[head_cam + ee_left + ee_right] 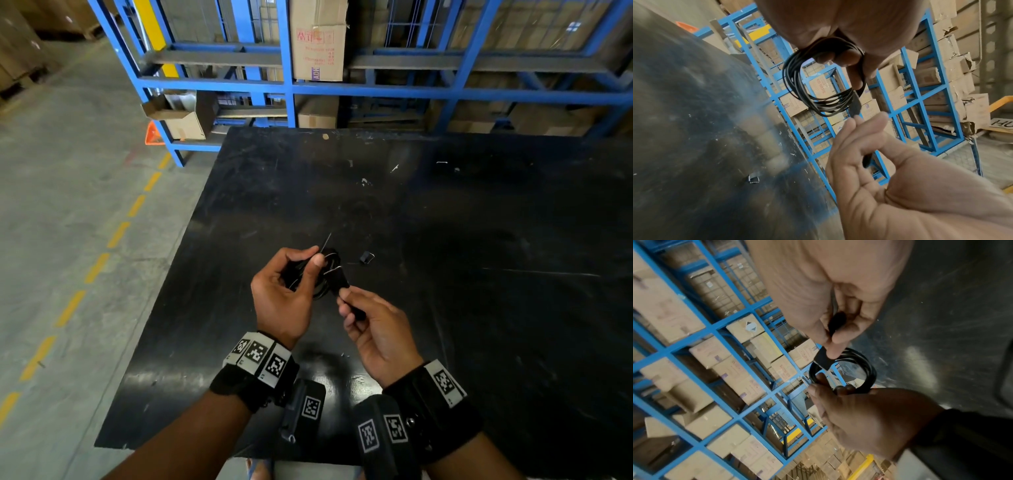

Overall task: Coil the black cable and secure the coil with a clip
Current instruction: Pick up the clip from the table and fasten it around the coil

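Note:
My left hand [303, 270] grips the coiled black cable [795, 81], fingers hooked through its loops and thumb on top, above the black table [445, 240]. The coil [865, 368] has several turns and hangs free below the fingers. My right hand [346, 299] pinches a black binder clip [823, 360] between thumb and forefinger. The clip [337, 279] points at the coil's near side and its mouth meets the strands. Whether it grips them cannot be told.
A second small binder clip [367, 257] lies on the table just right of my hands, also seen as a clip [754, 177] in the left wrist view. Blue racks [291, 85] with cardboard boxes stand behind the table. Concrete floor with yellow dashes lies to the left.

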A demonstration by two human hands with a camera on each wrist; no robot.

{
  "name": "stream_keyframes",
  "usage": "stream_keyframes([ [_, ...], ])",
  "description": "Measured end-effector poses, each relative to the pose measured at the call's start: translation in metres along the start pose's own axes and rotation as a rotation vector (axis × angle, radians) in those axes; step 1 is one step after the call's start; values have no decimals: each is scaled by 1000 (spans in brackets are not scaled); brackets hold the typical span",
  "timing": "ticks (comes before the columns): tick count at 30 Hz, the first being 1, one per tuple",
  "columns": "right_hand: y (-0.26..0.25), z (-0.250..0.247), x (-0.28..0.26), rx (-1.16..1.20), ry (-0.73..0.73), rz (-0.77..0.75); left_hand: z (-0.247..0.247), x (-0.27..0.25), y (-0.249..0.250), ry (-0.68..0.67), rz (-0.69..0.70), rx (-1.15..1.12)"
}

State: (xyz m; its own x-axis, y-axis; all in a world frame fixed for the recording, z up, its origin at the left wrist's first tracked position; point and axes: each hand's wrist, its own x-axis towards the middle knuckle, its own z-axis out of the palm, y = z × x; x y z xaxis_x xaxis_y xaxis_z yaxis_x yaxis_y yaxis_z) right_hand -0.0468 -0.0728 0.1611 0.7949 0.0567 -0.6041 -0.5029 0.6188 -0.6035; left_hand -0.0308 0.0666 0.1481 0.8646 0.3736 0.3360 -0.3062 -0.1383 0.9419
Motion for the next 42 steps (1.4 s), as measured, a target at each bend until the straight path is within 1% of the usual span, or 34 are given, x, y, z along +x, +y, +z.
stream_keyframes([
  [3, 2, 7, 0, -32, 10, -5, 2, -1, 4, -52, 57, 29],
  [7, -4, 22, 2, 12, 21, -16, 4, -9, 9, -151, 132, 47],
  [10, -5, 29, 2, 96, 16, -25, 4, -11, 11, -171, 209, 78],
  [12, -3, 31, 2, 141, -20, -28, 4, -11, 11, -165, 218, 69],
  [15, 0, 32, 0, 154, -94, -37, 4, -12, 9, -172, 173, 20],
  [19, 1, 31, -3, 193, -192, -48, 3, -11, 8, -182, 49, -109],
  [22, 2, 30, -4, 206, -215, -47, 4, -10, 13, -197, 5, -148],
  [24, 0, 31, -7, 217, -225, -51, 6, -9, 17, -181, -12, -182],
  [27, -2, 31, -8, 229, -217, -62, 10, -9, 18, -142, -71, -248],
  [29, -3, 30, -7, 229, -213, -73, 12, -9, 16, -157, -114, -249],
  [33, -7, 28, -8, 196, -183, -95, 12, -5, 13, -126, -104, -170],
  [37, -10, 26, -13, 86, -76, -139, 10, -5, 11, -120, -106, -154],
  [40, -7, 22, -20, -18, -16, -229, 11, -8, 10, -119, -113, -145],
  [42, -3, 19, -24, -91, 10, -346, 12, -9, 10, -114, -111, -132],
])
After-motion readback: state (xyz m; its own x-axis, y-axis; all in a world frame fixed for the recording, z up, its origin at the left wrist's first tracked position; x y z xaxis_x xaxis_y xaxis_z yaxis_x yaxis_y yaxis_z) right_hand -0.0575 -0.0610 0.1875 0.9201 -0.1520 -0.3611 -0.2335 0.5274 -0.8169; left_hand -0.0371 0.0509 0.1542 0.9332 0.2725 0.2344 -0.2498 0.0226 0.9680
